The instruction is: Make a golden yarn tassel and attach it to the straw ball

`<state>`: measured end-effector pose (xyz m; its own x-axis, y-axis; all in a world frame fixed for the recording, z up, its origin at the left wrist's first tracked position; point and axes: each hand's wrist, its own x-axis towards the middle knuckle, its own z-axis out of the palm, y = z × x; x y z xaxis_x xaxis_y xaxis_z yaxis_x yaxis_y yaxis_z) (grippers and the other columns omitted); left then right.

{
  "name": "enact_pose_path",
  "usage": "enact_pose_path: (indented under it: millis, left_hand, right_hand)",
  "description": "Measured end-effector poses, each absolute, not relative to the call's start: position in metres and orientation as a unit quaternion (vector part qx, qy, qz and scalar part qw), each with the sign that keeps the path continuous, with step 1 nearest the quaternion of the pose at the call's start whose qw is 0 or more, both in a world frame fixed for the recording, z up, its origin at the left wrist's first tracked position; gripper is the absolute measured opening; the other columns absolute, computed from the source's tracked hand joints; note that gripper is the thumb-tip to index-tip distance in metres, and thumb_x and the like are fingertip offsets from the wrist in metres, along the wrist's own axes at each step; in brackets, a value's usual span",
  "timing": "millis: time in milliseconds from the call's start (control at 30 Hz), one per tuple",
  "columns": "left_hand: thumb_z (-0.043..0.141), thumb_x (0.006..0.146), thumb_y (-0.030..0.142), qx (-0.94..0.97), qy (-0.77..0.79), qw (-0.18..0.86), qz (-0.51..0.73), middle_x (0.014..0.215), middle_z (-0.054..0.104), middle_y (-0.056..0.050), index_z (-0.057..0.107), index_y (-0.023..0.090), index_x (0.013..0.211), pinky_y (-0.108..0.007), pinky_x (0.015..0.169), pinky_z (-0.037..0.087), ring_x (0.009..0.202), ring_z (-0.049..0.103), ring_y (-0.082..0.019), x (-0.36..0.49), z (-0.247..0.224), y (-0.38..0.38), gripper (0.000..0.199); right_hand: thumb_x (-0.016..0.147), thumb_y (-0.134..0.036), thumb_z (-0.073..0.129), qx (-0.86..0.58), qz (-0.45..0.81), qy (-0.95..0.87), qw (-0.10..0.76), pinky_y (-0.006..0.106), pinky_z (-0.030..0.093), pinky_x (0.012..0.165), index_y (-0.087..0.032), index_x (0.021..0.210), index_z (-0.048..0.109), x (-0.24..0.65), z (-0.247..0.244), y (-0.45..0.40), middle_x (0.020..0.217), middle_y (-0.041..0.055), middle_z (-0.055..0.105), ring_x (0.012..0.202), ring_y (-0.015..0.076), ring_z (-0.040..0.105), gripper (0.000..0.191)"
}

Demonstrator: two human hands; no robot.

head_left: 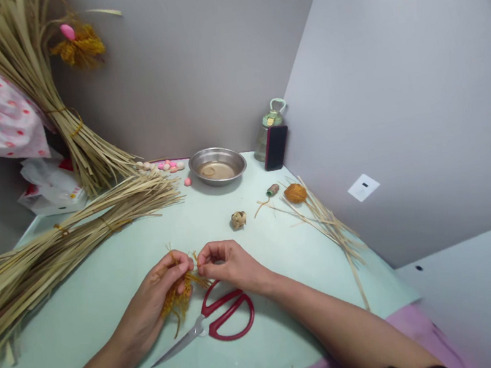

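My left hand [170, 280] is closed on a mustard-yellow tassel of stringy strands [178, 303], whose loose ends hang below the fingers. Close beside it, my right hand [223, 265] pinches a short yellow strand [196, 258] between thumb and fingertips. Red-handled scissors [232, 317] lie on the table just under both hands, blades pointing to the lower left. A speckled egg [239, 220] rests a little beyond my right hand. Where the strand joins the tassel is hidden by the fingers.
Bundled straw [72, 236] covers the left side, and another bundle [63, 126] leans upright behind it. A steel bowl [218, 166] stands at the back, near pink and white pieces [168, 166]. A phone [276, 148] leans on a bottle [262, 141]. A brown ball [295, 193] sits beside loose straws [334, 229].
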<state>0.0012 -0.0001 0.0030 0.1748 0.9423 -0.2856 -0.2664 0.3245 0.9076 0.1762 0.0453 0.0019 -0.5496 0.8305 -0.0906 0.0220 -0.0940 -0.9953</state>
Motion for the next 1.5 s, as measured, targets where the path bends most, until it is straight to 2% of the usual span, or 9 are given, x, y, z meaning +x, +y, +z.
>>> enact_pose_path:
  millis: [167,333,500,633,800,1067,1267,1500]
  left_hand:
    - [0.064,0.09,0.036,0.379,0.456,0.669,0.448,0.064,0.048,0.005,0.059,0.024,0.076,-0.02,0.057,0.036,0.058,0.039,-0.012,0.0,0.006,-0.002,0.019]
    - [0.068,0.087,0.032,0.387,0.464,0.638,0.477,0.073,0.058,0.0,0.058,0.023,0.068,-0.025,0.078,0.042,0.084,0.056,-0.019,0.0,0.008,-0.001,0.023]
    - [0.068,0.087,0.038,0.345,0.483,0.649,0.475,0.079,0.059,0.002,0.062,0.022,0.08,-0.021,0.065,0.04,0.068,0.047,-0.013,0.001,0.0,0.001,0.018]
    - [0.068,0.087,0.041,0.343,0.487,0.664,0.451,0.076,0.055,0.004,0.063,0.023,0.09,-0.018,0.062,0.041,0.067,0.046,-0.011,-0.001,-0.005,0.0,0.019]
    - [0.074,0.083,0.036,0.342,0.483,0.681,0.431,0.08,0.055,0.004,0.063,0.023,0.102,-0.016,0.058,0.041,0.066,0.047,-0.01,-0.001,-0.006,0.0,0.025]
    - [0.074,0.084,0.034,0.328,0.461,0.7,0.435,0.072,0.049,0.006,0.062,0.021,0.085,-0.014,0.051,0.042,0.059,0.045,-0.007,0.002,-0.001,-0.001,0.017]
    - [0.07,0.087,0.034,0.278,0.48,0.668,0.496,0.084,0.061,0.003,0.063,0.021,0.088,-0.016,0.058,0.05,0.064,0.055,-0.009,-0.002,-0.008,0.0,0.014]
    - [0.066,0.089,0.041,0.283,0.47,0.672,0.498,0.084,0.062,0.002,0.062,0.02,0.083,-0.016,0.057,0.049,0.062,0.053,-0.009,-0.001,-0.008,0.001,0.022]
  right_hand:
    - [0.072,-0.021,0.066,-0.357,0.653,-0.59,0.313,0.024,0.038,0.064,-0.016,0.074,0.06,0.176,0.002,0.045,0.069,-0.0027,0.057,0.062,0.0098,0.048,0.008]
    - [0.071,-0.019,0.064,-0.339,0.676,-0.572,0.318,0.024,0.039,0.063,-0.017,0.074,0.059,0.176,0.002,0.046,0.067,-0.0034,0.057,0.061,0.01,0.049,0.007]
    - [0.071,-0.022,0.07,-0.327,0.705,-0.526,0.347,0.024,0.039,0.063,-0.017,0.074,0.059,0.174,0.001,0.047,0.069,-0.0032,0.058,0.062,0.0096,0.049,0.013]
    - [0.07,-0.027,0.075,-0.326,0.717,-0.504,0.355,0.023,0.038,0.063,-0.017,0.075,0.061,0.173,-0.002,0.047,0.068,-0.0034,0.06,0.062,0.0094,0.049,0.018]
    - [0.071,-0.03,0.078,-0.314,0.719,-0.505,0.358,0.024,0.037,0.063,-0.016,0.075,0.062,0.172,-0.007,0.047,0.069,-0.0032,0.06,0.061,0.009,0.049,0.022]
    - [0.072,-0.025,0.075,-0.303,0.724,-0.505,0.36,0.024,0.038,0.064,-0.016,0.077,0.063,0.172,-0.005,0.047,0.068,-0.0032,0.06,0.062,0.0092,0.05,0.016]
    - [0.071,-0.024,0.073,-0.321,0.72,-0.505,0.351,0.024,0.039,0.063,-0.016,0.074,0.062,0.171,-0.001,0.045,0.065,-0.0037,0.059,0.059,0.0093,0.049,0.014]
    - [0.07,-0.024,0.074,-0.322,0.725,-0.497,0.352,0.024,0.04,0.064,-0.016,0.074,0.061,0.171,-0.002,0.046,0.065,-0.0034,0.061,0.059,0.0094,0.05,0.015]
